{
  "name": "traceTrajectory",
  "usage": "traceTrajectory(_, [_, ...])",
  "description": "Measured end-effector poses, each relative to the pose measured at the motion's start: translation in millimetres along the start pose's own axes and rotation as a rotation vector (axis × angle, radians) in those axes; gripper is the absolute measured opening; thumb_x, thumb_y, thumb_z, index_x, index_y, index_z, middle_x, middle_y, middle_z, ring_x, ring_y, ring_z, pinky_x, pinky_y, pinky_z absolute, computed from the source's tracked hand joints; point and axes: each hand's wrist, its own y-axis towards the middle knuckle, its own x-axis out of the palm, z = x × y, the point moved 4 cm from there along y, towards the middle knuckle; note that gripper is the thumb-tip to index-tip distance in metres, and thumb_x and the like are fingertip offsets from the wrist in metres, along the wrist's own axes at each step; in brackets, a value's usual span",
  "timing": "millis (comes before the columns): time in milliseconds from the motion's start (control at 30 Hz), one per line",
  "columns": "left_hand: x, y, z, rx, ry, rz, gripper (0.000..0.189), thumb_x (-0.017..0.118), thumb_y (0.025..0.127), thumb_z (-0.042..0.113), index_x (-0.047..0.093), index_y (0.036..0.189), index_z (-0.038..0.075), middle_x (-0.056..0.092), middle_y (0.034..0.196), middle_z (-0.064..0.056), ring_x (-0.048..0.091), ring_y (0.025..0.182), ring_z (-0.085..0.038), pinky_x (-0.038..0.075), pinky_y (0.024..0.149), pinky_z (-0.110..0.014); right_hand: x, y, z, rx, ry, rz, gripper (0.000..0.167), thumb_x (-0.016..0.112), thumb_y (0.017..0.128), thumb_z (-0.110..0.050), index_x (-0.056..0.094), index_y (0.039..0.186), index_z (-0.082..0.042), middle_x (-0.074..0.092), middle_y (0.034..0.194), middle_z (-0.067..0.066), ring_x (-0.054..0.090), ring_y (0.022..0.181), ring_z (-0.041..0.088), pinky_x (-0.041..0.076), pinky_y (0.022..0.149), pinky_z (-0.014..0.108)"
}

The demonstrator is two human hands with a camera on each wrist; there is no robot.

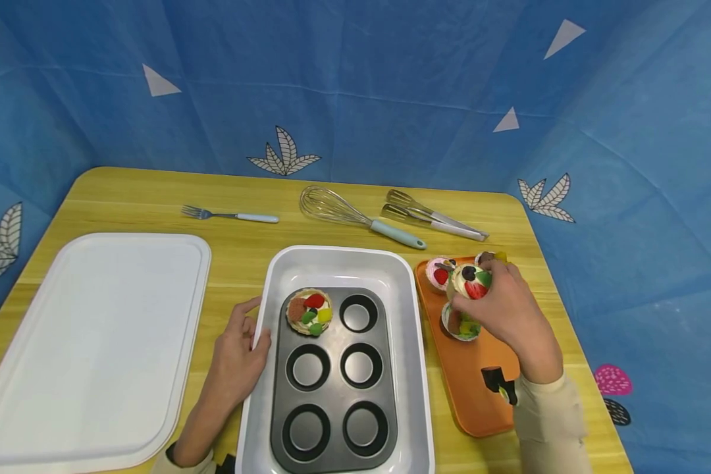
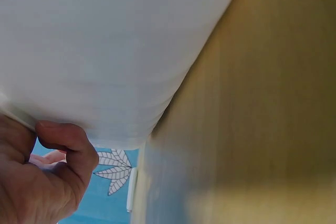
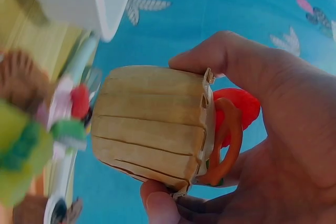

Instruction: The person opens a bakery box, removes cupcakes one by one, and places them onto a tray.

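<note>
My right hand (image 1: pixel 512 322) pinches a toy cupcake (image 1: pixel 468 282) between thumb and fingers, over the far half of an orange tray (image 1: pixel 480 411). It has cream, a strawberry and green on top; the right wrist view shows its beige pleated cup (image 3: pixel 149 124) lying sideways. Close by on the tray are a pink cupcake (image 1: pixel 437 275), one with brown and green toppings (image 1: pixel 461 326), and another partly hidden behind my hand. With my left hand (image 1: pixel 237 362) I grip the left rim of a deep white tray (image 1: pixel 338 266). Inside it lies a dark muffin pan (image 1: pixel 334 395), with a fruit-topped tart (image 1: pixel 310 311) in its far-left cup.
A large white board (image 1: pixel 106 342) takes up the table's left side. Along the back lie a fork (image 1: pixel 231 215), a whisk (image 1: pixel 361 216) and metal tongs (image 1: pixel 435 215). A blue patterned cloth (image 1: pixel 355 85) hangs behind the wooden table.
</note>
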Motion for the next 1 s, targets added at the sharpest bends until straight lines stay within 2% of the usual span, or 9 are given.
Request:
traceTrajectory(100, [0.0,-0.2,-0.2,-0.001,0.003,0.001,0.052,0.062,0.093,-0.001,0.047,0.141,0.010,0.058,0.075,-0.007,0.051,0.044,-0.012,0.046,0.046,-0.028,-6.5,1.7,12.7,0.014,0.005,0.022,0.081,0.071,0.086,-0.041,0.040,0.136,0.014,0.046,0.121,0.032,0.050,0.094,0.037,0.048,0.068,0.039])
traceTrajectory(233, [0.6,-0.8,-0.8,-0.006,-0.009,-0.006,0.052,0.061,0.093,-0.001,0.046,0.142,0.010,0.058,0.075,-0.007,0.050,0.043,-0.013,0.046,0.046,-0.028,-16.4,1.5,32.2,0.045,0.011,0.055,0.078,0.070,0.087,-0.039,0.040,0.132,0.017,0.048,0.111,0.029,0.052,0.089,0.036,0.047,0.062,0.034])
traceTrajectory(433, [-0.2,-0.6,-1.2,-0.001,-0.014,-0.006,0.052,0.061,0.093,-0.001,0.046,0.141,0.010,0.057,0.075,-0.007,0.049,0.042,-0.012,0.046,0.045,-0.029,-23.7,1.4,59.7,0.094,0.000,0.067,0.076,0.068,0.087,-0.041,0.041,0.128,0.017,0.051,0.106,0.027,0.053,0.085,0.035,0.046,0.059,0.032])
traceTrajectory(700, [0.1,1.5,-0.1,0.002,-0.019,-0.013,0.052,0.061,0.093,0.000,0.046,0.142,0.011,0.058,0.074,-0.007,0.051,0.043,-0.013,0.046,0.045,-0.029,-15.1,5.2,87.5,0.117,-0.021,0.075,0.067,0.071,0.087,-0.041,0.046,0.112,0.015,0.054,0.095,0.026,0.055,0.077,0.033,0.045,0.056,0.033])
traceTrajectory(1000, [-0.4,0.1,-0.9,-0.005,-0.013,-0.012,0.052,0.061,0.093,0.000,0.046,0.142,0.010,0.058,0.076,-0.008,0.052,0.044,-0.013,0.046,0.047,-0.029,1.2,11.3,107.6,0.173,-0.048,0.037,0.070,0.071,0.086,-0.044,0.045,0.111,0.016,0.052,0.096,0.028,0.053,0.081,0.037,0.046,0.062,0.038])
